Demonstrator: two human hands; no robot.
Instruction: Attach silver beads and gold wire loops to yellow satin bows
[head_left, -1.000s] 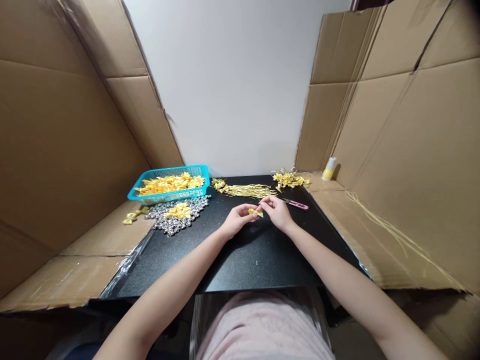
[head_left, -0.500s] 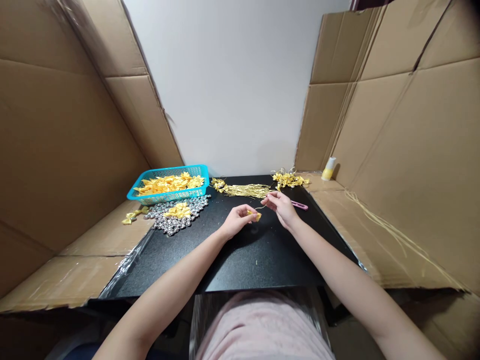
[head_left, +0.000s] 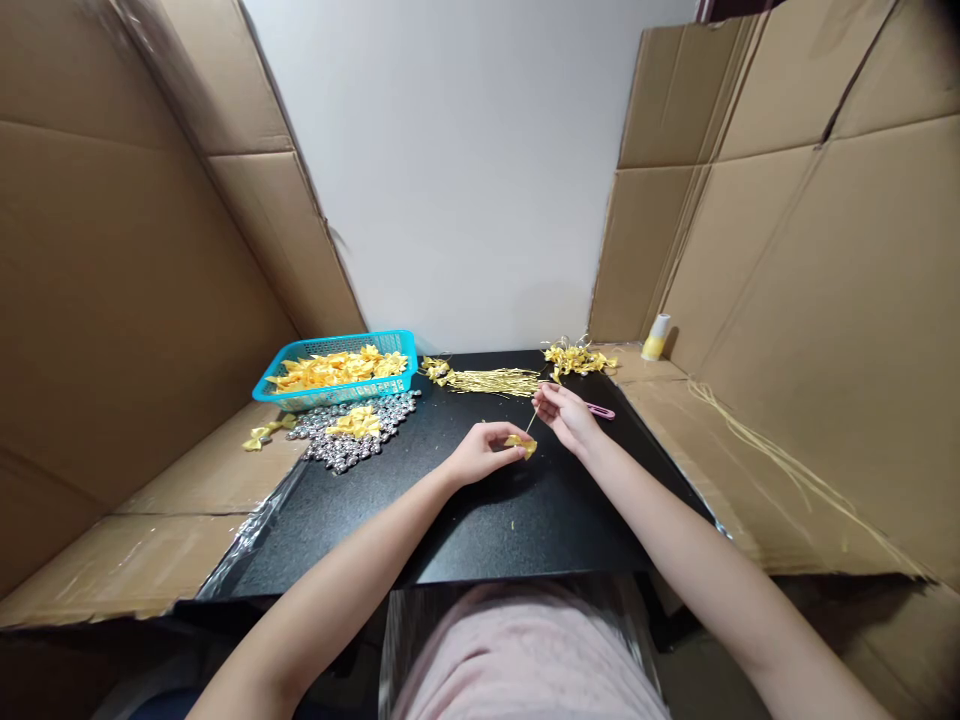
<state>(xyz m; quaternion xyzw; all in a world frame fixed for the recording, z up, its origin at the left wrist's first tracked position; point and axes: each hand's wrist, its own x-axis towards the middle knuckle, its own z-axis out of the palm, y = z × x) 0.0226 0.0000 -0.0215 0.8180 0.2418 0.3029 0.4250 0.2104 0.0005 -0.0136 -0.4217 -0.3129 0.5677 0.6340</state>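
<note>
Over the middle of the black table [head_left: 465, 540], my left hand [head_left: 487, 452] pinches a small yellow ribbon bow [head_left: 523, 444] between thumb and fingers. A thin pale-yellow cord [head_left: 532, 420] runs up from the bow to my right hand [head_left: 564, 412], whose thumb and fingertips are closed on its upper end. Just beyond my hands lies a bundle of cut yellow cords [head_left: 491, 381]. Part of a pink-handled tool [head_left: 601, 411] shows behind my right hand; its other end is hidden.
A turquoise basket [head_left: 259, 392] of yellow bows stands at the back left. Silver beads [head_left: 341, 457] spread before it, with loose bows [head_left: 356, 422] on top. Corded bows [head_left: 577, 358] pile at the back right, near a thread spool [head_left: 656, 338]. Cardboard walls [head_left: 810, 300] flank the table.
My left hand has moved right and slightly down with the bow, tilting it into fuller view. The cord between my hands has gone from slanting to steep and straight.
</note>
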